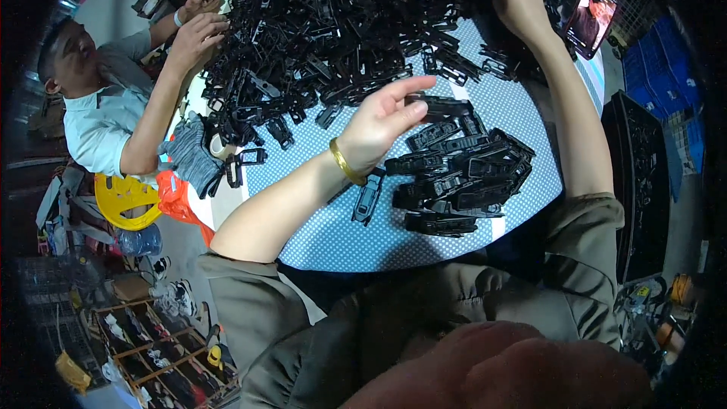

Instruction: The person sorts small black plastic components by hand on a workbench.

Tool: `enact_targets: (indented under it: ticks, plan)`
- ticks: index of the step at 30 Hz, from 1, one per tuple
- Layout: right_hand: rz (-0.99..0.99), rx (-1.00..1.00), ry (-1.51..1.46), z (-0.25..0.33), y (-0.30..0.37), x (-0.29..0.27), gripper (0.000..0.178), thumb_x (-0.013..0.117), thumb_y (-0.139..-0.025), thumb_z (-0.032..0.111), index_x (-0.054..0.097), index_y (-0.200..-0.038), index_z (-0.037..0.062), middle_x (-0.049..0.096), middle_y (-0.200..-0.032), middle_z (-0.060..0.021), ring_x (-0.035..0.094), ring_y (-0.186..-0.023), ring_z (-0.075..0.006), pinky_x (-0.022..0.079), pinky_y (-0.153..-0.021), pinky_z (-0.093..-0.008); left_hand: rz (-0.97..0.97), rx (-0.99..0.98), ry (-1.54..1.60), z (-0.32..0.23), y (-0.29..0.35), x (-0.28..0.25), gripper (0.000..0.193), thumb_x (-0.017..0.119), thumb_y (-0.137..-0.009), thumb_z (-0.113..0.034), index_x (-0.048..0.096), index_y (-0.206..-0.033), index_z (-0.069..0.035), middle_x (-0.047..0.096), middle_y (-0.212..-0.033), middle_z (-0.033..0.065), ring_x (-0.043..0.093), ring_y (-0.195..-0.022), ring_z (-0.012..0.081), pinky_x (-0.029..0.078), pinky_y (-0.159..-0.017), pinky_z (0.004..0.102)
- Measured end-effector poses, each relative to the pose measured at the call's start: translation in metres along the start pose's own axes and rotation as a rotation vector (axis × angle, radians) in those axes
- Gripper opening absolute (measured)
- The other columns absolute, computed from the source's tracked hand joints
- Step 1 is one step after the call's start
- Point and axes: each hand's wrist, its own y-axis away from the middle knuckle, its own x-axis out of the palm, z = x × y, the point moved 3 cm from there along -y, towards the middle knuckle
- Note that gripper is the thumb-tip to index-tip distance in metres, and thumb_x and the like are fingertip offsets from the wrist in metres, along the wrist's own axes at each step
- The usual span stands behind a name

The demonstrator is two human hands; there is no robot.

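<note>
My left hand, with a gold bracelet at its wrist, is over the middle of the table. Its thumb and forefinger are stretched out and apart, beside a black plastic part at the top of a small stack of similar long, narrow parts. One loose black part lies below the wrist. At the far right, my right hand reaches to the edge of a large heap of black plastic parts. Its fingers look extended, and I see nothing held in them; the fingertips are partly lost against the dark heap.
A patterned pale cloth covers the table. At the right edge stands a phone, near blue crates. Across the left side, another person's hands are at the heap. A grey knitted glove and tape roll lie at the left edge.
</note>
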Motion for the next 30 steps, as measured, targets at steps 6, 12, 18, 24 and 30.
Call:
enact_targets:
  ticks: [6, 12, 18, 24, 30]
  plan:
    - [-0.001, -0.025, 0.331, 0.012, -0.004, 0.005, 0.033, 0.059, -0.073, 0.010, 0.056, -0.106, 0.0103, 0.052, -0.112, -0.0050, 0.047, -0.106, -0.0242, 0.043, -0.079, -0.0405, 0.089, -0.067, -0.048, 0.000, 0.002, 0.009, 0.039, 0.045, -0.087, -0.009, 0.036, -0.124, 0.002, 0.055, -0.105, 0.0100, 0.055, -0.092, 0.0115, 0.044, -0.083, 0.0246]
    - [-0.457, -0.107, -0.578, 0.055, -0.017, -0.032, 0.024, 0.061, -0.077, 0.014, 0.058, -0.098, 0.0029, 0.059, -0.088, -0.0052, 0.054, -0.076, -0.0162, 0.043, -0.062, -0.0273, -0.131, -0.039, 0.162, 0.002, 0.002, -0.003, 0.040, 0.041, -0.089, -0.009, 0.030, -0.125, 0.005, 0.050, -0.111, 0.0160, 0.054, -0.100, 0.0224, 0.043, -0.089, 0.0298]
    - [0.458, -0.071, -0.787, 0.134, 0.007, -0.062, 0.040, 0.068, -0.068, 0.013, 0.053, -0.104, 0.0033, 0.061, -0.088, -0.0145, 0.061, -0.080, -0.0267, 0.048, -0.067, -0.0321, -0.226, -0.001, 0.270, -0.002, -0.002, -0.009, 0.035, 0.033, -0.090, -0.006, 0.028, -0.123, 0.007, 0.046, -0.115, 0.0220, 0.051, -0.105, 0.0271, 0.043, -0.092, 0.0337]
    - [0.199, -0.367, -0.574, 0.145, 0.013, -0.066, 0.025, 0.069, -0.061, 0.016, 0.059, -0.080, 0.0036, 0.058, -0.071, -0.0070, 0.055, -0.069, -0.0235, 0.047, -0.060, -0.0333, -0.252, 0.003, 0.216, 0.002, -0.003, -0.012, 0.035, 0.031, -0.091, -0.006, 0.030, -0.123, 0.006, 0.049, -0.111, 0.0194, 0.052, -0.102, 0.0241, 0.042, -0.092, 0.0323]
    - [0.167, -0.371, -0.525, 0.147, 0.015, -0.065, 0.024, 0.068, -0.062, 0.019, 0.060, -0.080, 0.0046, 0.057, -0.070, -0.0053, 0.055, -0.070, -0.0216, 0.047, -0.059, -0.0322, -0.269, -0.018, 0.106, 0.005, -0.001, -0.014, 0.034, 0.031, -0.091, -0.006, 0.032, -0.123, 0.006, 0.051, -0.109, 0.0180, 0.054, -0.100, 0.0222, 0.043, -0.090, 0.0303]
